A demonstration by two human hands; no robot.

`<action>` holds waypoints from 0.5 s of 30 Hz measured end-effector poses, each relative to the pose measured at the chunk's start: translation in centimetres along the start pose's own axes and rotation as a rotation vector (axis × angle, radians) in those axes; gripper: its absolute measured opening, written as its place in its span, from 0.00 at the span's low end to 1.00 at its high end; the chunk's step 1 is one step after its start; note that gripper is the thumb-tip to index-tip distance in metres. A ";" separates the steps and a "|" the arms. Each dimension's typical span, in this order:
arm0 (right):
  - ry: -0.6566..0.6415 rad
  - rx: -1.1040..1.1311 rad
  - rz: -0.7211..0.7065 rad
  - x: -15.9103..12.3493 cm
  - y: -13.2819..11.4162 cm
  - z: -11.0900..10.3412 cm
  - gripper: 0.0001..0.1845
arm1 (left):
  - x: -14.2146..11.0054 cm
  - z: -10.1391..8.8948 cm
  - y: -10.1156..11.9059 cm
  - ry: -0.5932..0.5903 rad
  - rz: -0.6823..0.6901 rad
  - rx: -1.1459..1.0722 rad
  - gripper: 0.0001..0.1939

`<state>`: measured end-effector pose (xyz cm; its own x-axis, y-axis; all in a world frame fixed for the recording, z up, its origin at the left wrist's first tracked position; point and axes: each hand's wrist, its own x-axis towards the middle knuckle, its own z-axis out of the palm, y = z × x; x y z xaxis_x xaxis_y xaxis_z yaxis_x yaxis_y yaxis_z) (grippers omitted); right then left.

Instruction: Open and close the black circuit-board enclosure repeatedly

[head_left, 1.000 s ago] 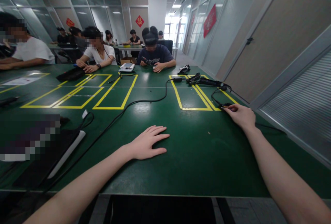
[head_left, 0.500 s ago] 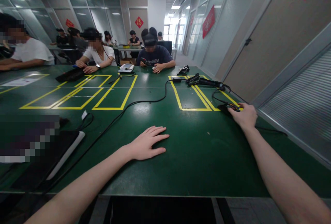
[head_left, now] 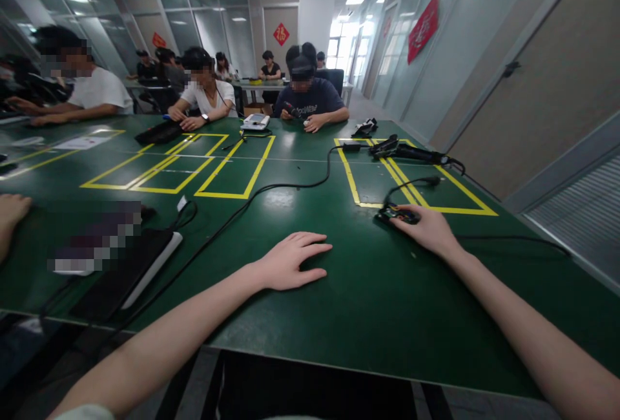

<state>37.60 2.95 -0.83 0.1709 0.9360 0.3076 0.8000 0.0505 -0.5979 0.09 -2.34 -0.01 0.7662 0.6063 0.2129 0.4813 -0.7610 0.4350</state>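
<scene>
My left hand (head_left: pixel 295 262) lies palm down on the green table (head_left: pixel 310 316), fingers spread, with nothing in it. Farther right, my right hand (head_left: pixel 429 229) has its thumb and fingers closed around a small black device with an exposed circuit board and coloured wires (head_left: pixel 397 214). The device is at or just above the tabletop; my fingers hide its right end. A short black cable (head_left: pixel 400 189) runs from its far side to a small black piece (head_left: pixel 433 181) on the table.
A long black tool with a cord (head_left: pixel 411 152) lies beyond my right hand, across yellow tape outlines (head_left: pixel 465 212). A black cord (head_left: pixel 271 185) crosses the table. At left lie a black flat case (head_left: pixel 126 274) and a blurred-out object (head_left: pixel 97 239). Several people sit opposite; another person's hand (head_left: pixel 12 210) rests at far left.
My right hand has brought the black device leftward and nearer, out of the right-hand taped outline. My left hand stays flat on the table. The view has turned somewhat left.
</scene>
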 end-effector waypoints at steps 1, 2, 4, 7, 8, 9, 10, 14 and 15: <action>-0.098 0.036 -0.108 -0.9 -1.7 0.8 0.17 | 0.1 -0.1 0.1 0.037 0.000 -0.002 0.26; -0.185 0.086 -0.226 -1.9 -3.3 1.6 0.16 | 0.1 -0.2 0.2 0.077 0.003 -0.001 0.25; -0.363 0.193 -0.468 -4.1 -6.3 3.0 0.15 | 0.1 -0.3 0.4 0.155 0.016 0.004 0.24; -0.525 0.295 -0.699 -7.2 -9.5 4.4 0.15 | 0.1 -0.4 0.8 0.217 0.030 0.000 0.23; -0.544 0.318 -0.735 -7.9 -10.2 4.8 0.15 | 0.0 -0.4 0.8 0.214 0.037 -0.005 0.23; -0.545 0.328 -0.751 -8.5 -10.6 5.0 0.14 | 0.0 -0.3 0.9 0.199 0.045 -0.010 0.24; -0.538 0.333 -0.759 -8.9 -10.9 5.2 0.14 | 0.0 -0.3 1.0 0.177 0.051 -0.015 0.24; -0.497 0.324 -0.748 -9.2 -11.0 5.5 0.13 | -0.2 -0.1 0.9 0.133 0.026 -0.021 0.25; -0.492 0.327 -0.749 -9.1 -11.0 5.5 0.13 | -0.2 -0.2 0.8 0.135 0.014 -0.014 0.24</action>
<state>24.06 -4.24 -1.15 -0.6412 0.6591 0.3931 0.3904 0.7212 -0.5723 0.29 -3.01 0.44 0.7081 0.6217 0.3347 0.4641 -0.7671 0.4430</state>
